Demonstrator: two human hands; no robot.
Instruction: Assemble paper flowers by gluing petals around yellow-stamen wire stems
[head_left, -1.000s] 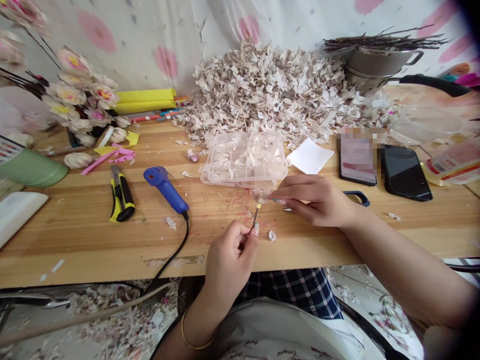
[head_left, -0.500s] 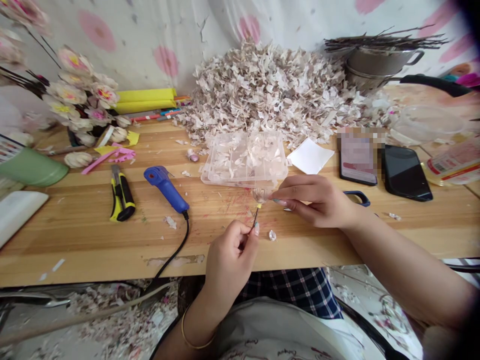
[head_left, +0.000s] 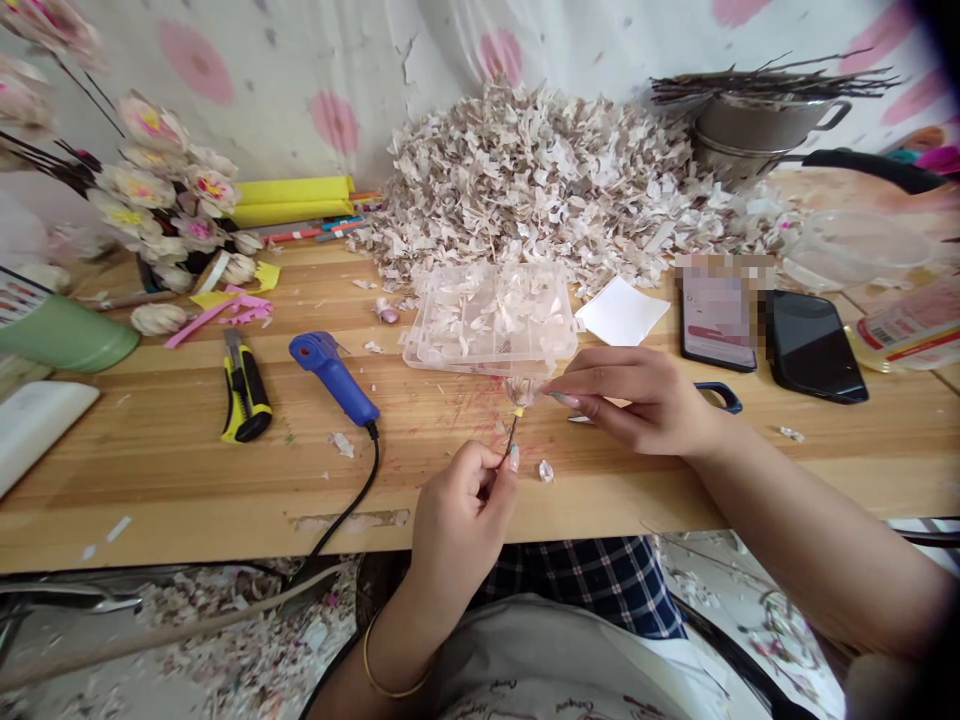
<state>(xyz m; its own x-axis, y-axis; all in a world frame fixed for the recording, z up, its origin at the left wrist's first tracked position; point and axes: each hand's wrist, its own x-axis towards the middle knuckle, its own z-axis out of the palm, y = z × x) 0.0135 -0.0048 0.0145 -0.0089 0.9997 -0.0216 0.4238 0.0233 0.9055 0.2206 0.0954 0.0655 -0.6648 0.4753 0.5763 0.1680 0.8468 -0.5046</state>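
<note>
My left hand [head_left: 459,525] is shut around a thin dark wire stem [head_left: 511,437], low over the table's front edge. At the stem's top sits a small pale paper flower bud [head_left: 521,391] with a yellow wrap [head_left: 517,412] beneath it. My right hand [head_left: 637,403] reaches in from the right, its fingertips pinching the bud. A loose pale petal [head_left: 546,471] lies on the wood just below. Right behind the bud stands a clear plastic compartment box [head_left: 489,320] holding pale petals.
A blue hot glue gun [head_left: 334,380] with a black cord and a yellow utility knife [head_left: 244,395] lie left on the wooden table [head_left: 187,480]. Behind rises a large heap of petals [head_left: 540,190]. Paper flowers stand at the left; phones lie at the right.
Both hands keep nearly the same hold on the stem and bud. The whole view has shifted very slightly, and no object has visibly changed place.
</note>
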